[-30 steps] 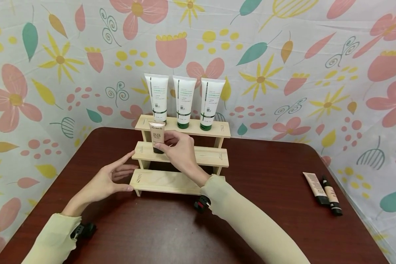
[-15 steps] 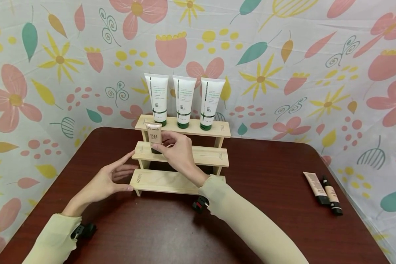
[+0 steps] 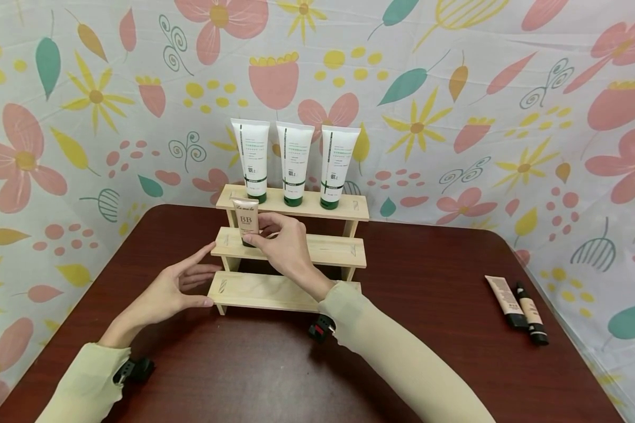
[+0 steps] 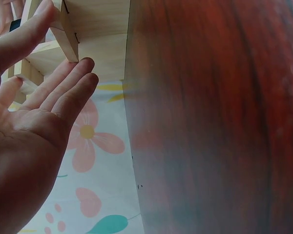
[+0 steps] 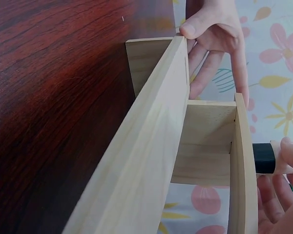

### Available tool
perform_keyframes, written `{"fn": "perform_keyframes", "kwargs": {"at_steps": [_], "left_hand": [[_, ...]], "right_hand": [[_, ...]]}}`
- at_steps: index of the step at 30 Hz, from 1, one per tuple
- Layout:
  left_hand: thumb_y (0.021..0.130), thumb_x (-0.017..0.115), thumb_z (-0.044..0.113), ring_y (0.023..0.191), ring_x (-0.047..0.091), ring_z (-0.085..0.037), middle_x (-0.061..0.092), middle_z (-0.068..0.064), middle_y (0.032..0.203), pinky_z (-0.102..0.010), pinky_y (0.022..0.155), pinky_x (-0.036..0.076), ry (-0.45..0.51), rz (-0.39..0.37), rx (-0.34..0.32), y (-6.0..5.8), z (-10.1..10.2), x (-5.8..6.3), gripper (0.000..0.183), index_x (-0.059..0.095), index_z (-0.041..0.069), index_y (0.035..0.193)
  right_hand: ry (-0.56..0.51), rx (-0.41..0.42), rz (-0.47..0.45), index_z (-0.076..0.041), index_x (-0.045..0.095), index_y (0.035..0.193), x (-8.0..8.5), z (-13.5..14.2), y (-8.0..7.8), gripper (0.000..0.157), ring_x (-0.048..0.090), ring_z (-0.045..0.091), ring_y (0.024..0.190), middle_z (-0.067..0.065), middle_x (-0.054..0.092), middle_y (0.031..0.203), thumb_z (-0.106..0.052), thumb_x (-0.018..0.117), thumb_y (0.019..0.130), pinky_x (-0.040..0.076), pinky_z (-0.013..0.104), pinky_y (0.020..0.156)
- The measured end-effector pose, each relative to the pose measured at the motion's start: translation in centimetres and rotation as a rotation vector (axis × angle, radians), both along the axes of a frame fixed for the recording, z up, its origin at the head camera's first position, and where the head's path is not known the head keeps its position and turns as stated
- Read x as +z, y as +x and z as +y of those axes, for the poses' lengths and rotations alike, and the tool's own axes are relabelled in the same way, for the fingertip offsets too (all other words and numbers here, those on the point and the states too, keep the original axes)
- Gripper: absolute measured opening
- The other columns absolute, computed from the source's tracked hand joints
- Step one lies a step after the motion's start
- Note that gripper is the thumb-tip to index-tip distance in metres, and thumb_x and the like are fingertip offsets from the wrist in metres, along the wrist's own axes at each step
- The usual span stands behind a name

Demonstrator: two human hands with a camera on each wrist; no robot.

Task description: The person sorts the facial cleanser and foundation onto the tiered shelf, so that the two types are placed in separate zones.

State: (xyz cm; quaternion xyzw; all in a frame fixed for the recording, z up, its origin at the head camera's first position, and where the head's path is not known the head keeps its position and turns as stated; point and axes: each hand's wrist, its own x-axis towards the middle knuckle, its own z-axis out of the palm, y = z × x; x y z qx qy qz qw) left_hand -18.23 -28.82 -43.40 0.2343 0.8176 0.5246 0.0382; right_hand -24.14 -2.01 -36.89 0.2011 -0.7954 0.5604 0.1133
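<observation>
A small beige BB cream tube [image 3: 246, 218] stands cap down at the left end of the middle shelf of a three-tier wooden rack [image 3: 275, 291]. My right hand [image 3: 291, 247] pinches it between thumb and fingers from the right side. In the right wrist view the black cap [image 5: 263, 158] meets the shelf board. My left hand [image 3: 177, 288] touches the left ends of the middle and bottom shelves, fingers extended and thumb apart. From the left wrist view, those fingers [image 4: 78, 87] lie against the rack's side.
Three white tubes with green caps [image 3: 294, 161] stand in a row on the top shelf. At the table's right lie a beige tube [image 3: 505, 299] and a slim black-capped bottle [image 3: 532, 314]. A floral cloth [image 3: 423, 117] hangs behind the dark red table [image 3: 413, 294].
The BB cream tube in my right hand has shifted slightly left along the middle shelf, mostly in the earlier half second. My left hand has stayed in place.
</observation>
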Motion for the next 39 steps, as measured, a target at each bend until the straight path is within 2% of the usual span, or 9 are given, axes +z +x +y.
{"fn": "perform_keyframes", "kwargs": {"at_steps": [11, 14, 20, 25, 32, 39], "left_hand": [[0.083, 0.09, 0.002, 0.131, 0.059, -0.042, 0.061, -0.023, 0.142, -0.055, 0.106, 0.049, -0.008, 0.014, 0.0, 0.0, 0.2, 0.1, 0.109, 0.027, 0.024, 0.169], [0.083, 0.09, 0.002, 0.131, 0.06, -0.041, 0.062, -0.022, 0.142, -0.048, 0.106, 0.05, -0.017, 0.013, 0.004, 0.0, 0.2, 0.1, 0.11, 0.027, 0.024, 0.169], [0.082, 0.091, 0.002, 0.13, 0.06, -0.04, 0.062, -0.023, 0.143, -0.028, 0.104, 0.051, -0.005, 0.004, 0.002, -0.1, 0.1, 0.0, 0.111, 0.027, 0.025, 0.169], [0.081, 0.091, 0.001, 0.13, 0.06, -0.039, 0.061, -0.024, 0.143, -0.023, 0.104, 0.05, 0.007, 0.0, 0.002, -0.1, 0.0, 0.1, 0.112, 0.028, 0.027, 0.169], [0.081, 0.092, 0.003, 0.131, 0.06, -0.038, 0.062, -0.021, 0.143, -0.023, 0.104, 0.05, -0.008, 0.004, 0.006, 0.1, 0.0, 0.0, 0.112, 0.028, 0.027, 0.169], [0.081, 0.092, 0.005, 0.13, 0.06, -0.037, 0.062, -0.022, 0.142, -0.025, 0.103, 0.051, -0.019, 0.01, 0.007, 0.0, 0.0, -0.1, 0.112, 0.027, 0.027, 0.169]], "right_hand": [[0.001, 0.021, 0.007, -0.006, 0.079, 0.118, -0.1, 0.7, 0.1, 0.037, 0.071, 0.012, 0.083, 0.003, 0.078, 0.096, -0.012, 0.092, 0.083, 0.059, 0.025, 0.075], [-0.002, 0.024, 0.009, -0.006, 0.079, 0.119, 0.0, 1.2, 0.3, 0.038, 0.071, 0.014, 0.084, 0.006, 0.077, 0.097, -0.011, 0.092, 0.084, 0.059, 0.026, 0.077], [0.004, 0.022, 0.01, -0.007, 0.079, 0.118, 0.4, 2.6, 1.1, 0.036, 0.071, 0.015, 0.085, 0.009, 0.076, 0.1, -0.013, 0.091, 0.085, 0.06, 0.027, 0.075], [0.006, 0.02, 0.025, -0.01, 0.079, 0.118, 0.9, 4.3, 2.1, 0.035, 0.071, 0.014, 0.086, 0.01, 0.076, 0.102, -0.015, 0.091, 0.086, 0.061, 0.03, 0.075], [0.008, 0.01, 0.052, -0.012, 0.08, 0.116, 1.4, 7.6, 3.8, 0.031, 0.07, 0.012, 0.085, 0.011, 0.076, 0.101, -0.015, 0.09, 0.086, 0.062, 0.041, 0.075], [0.056, -0.048, 0.118, -0.017, 0.081, 0.113, 1.4, 11.5, 4.9, 0.03, 0.071, 0.011, 0.082, -0.003, 0.075, 0.092, -0.016, 0.091, 0.085, 0.06, 0.039, 0.069]]}}
